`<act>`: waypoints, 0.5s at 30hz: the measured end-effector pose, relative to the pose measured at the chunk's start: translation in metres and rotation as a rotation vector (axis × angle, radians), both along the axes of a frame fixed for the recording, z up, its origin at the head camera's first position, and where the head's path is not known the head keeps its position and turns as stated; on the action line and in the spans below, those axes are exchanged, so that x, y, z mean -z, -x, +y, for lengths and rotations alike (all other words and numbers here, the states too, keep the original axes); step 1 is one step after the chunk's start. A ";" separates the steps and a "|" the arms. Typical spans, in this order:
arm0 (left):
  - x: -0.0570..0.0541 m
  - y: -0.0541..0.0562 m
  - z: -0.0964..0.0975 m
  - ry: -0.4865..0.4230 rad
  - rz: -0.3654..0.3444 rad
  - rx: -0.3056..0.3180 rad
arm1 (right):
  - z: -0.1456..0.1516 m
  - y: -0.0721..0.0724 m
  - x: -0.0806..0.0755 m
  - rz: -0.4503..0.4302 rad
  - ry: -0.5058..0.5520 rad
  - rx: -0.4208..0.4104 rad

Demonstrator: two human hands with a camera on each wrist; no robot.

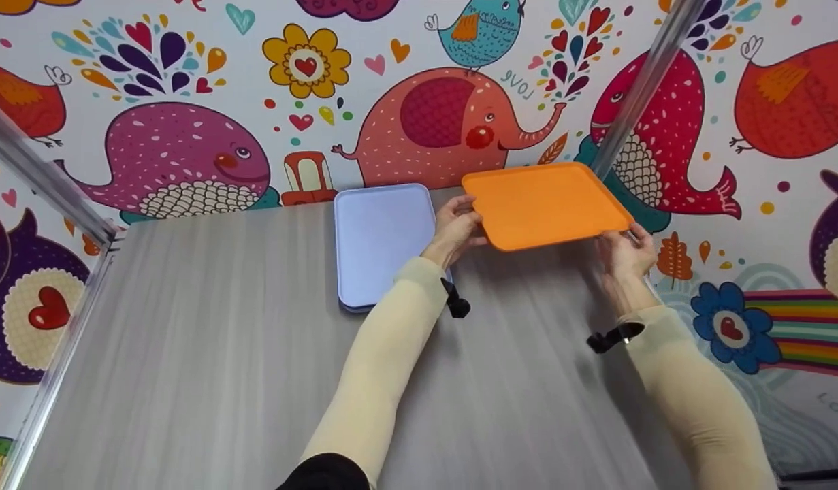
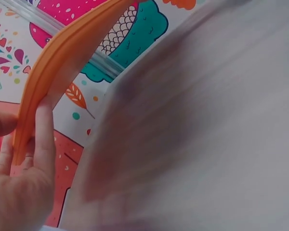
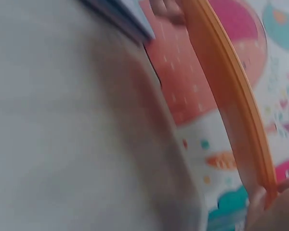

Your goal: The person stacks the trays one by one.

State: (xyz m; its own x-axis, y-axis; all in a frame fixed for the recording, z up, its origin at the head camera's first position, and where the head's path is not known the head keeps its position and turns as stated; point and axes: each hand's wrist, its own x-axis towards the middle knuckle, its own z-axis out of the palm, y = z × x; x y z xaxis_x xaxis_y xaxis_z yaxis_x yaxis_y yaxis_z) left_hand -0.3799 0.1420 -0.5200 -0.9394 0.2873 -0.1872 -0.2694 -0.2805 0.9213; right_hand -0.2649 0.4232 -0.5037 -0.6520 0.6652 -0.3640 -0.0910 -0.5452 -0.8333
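An orange tray (image 1: 541, 204) is held up above the back right of the table by both hands. My left hand (image 1: 454, 228) grips its left edge, thumb on one side and fingers on the other, as the left wrist view shows with the tray's rim (image 2: 38, 91) between them. The right hand (image 1: 626, 258) pinches the front right corner; in the right wrist view its fingers meet the low end of the tray (image 3: 241, 120). Left of the orange tray, a light blue tray (image 1: 381, 238) lies on the table, with a second rim showing under it; my left forearm and hand overlap its right side.
The grey wood-grain table (image 1: 201, 340) runs back to a wall printed with cartoon animals (image 1: 432, 129). Metal posts stand at the back left (image 1: 44, 170) and back right (image 1: 643, 88) corners. The tray's shadow falls on the table below it.
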 end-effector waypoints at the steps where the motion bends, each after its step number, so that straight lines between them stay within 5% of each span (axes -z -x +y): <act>1: 0.000 -0.001 0.001 0.004 0.002 0.000 | -0.009 0.001 0.003 0.018 -0.018 0.025; 8: 0.006 -0.004 0.000 0.021 0.018 -0.002 | -0.076 0.003 0.025 0.044 -0.115 0.067; 15: 0.004 -0.007 0.000 0.004 0.028 -0.003 | -0.106 0.002 0.023 0.075 -0.097 0.011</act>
State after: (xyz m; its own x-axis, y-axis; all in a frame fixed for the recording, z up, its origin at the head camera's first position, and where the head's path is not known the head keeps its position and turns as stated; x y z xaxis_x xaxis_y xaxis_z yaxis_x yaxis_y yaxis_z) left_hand -0.3730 0.1424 -0.5238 -0.9452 0.2837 -0.1616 -0.2422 -0.2775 0.9297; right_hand -0.2673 0.3172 -0.5269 -0.6671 0.7025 -0.2480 -0.1604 -0.4605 -0.8730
